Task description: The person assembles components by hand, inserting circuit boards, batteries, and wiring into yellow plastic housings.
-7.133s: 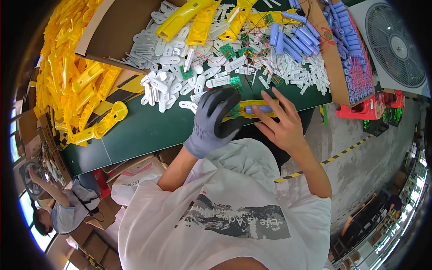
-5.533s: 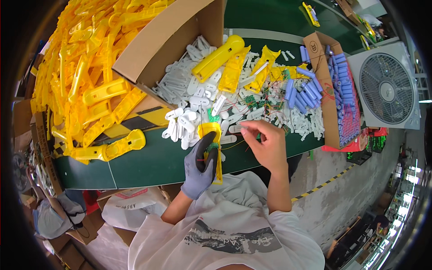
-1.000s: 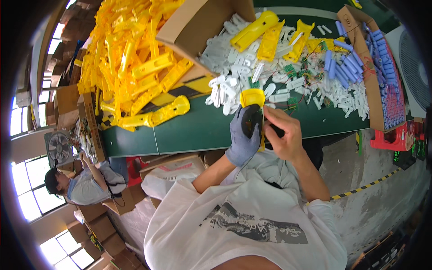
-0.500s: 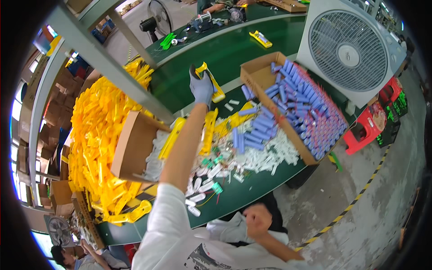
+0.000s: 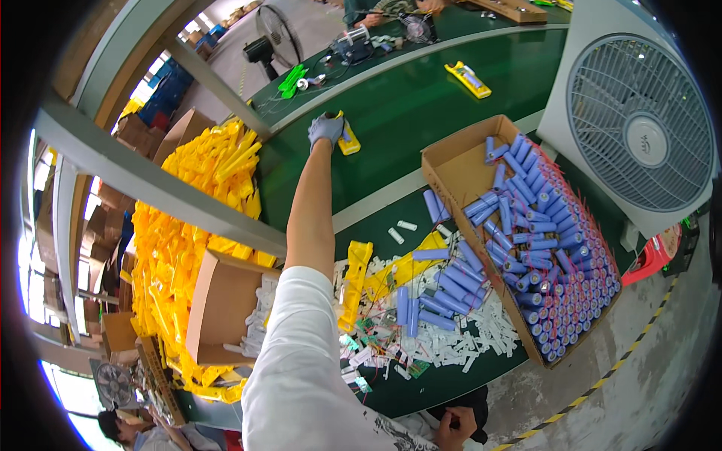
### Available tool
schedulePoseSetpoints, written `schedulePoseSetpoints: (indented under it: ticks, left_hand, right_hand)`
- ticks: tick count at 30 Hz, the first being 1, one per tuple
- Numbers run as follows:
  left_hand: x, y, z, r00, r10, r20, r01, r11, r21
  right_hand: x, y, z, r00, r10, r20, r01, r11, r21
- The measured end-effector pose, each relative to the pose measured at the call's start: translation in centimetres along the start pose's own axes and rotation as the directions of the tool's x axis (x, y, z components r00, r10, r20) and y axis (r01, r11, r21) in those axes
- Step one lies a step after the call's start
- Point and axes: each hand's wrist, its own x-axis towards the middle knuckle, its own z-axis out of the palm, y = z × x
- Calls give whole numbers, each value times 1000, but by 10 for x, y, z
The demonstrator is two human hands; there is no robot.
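Note:
Far out over the green belt [image 5: 406,113], my left hand [image 5: 326,129], in a grey glove, is closed on a yellow plastic housing [image 5: 349,140]. The housing lies at the belt's surface or just over it; I cannot tell which. My right hand [image 5: 456,427] is bare and curled into a loose fist low by my lap, with nothing visible in it. Beneath my left forearm, yellow housings [image 5: 354,286] lie on the near bench among purple-blue battery cells [image 5: 455,289], small white strips [image 5: 481,338] and wired circuit boards [image 5: 365,331].
An open carton [image 5: 459,154] of wired cells stands right, beside a large box fan [image 5: 639,128]. Left are a heap of yellow housings [image 5: 177,263], a smaller carton [image 5: 226,301] and a metal post [image 5: 173,188]. Another housing [image 5: 468,80] lies farther along the belt. A co-worker's hands [image 5: 368,19] show beyond.
My left hand has reached farther out across the belt with the yellow housing, lowering it. My right hand has stayed low by my lap. The whole view has shifted.

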Motion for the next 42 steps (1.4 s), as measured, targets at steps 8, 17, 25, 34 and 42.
schedulePoseSetpoints:
  ticks: [8,17,25,34,42]
  left_hand:
    - [-45,38,-80,968,176,-178,-195,977,-91]
    - [-394,-14,-158,827,533,-179,-531,845,64]
    - [-417,-80,-114,988,144,50,-151,880,451]
    - [-399,-91,-127,934,182,-309,-86,950,299]
    - [-574,-110,-118,960,-73,-271,-278,-134,-951]
  right_hand:
    - [24,-20,5,997,-71,16,68,988,136]
    - [-11,-5,-18,998,-58,-23,62,961,269]
    - [-16,13,-43,990,-123,-75,135,971,198]
    - [-1,-6,-39,997,4,-74,22,936,352]
    - [94,-128,-5,901,-325,286,182,884,431]
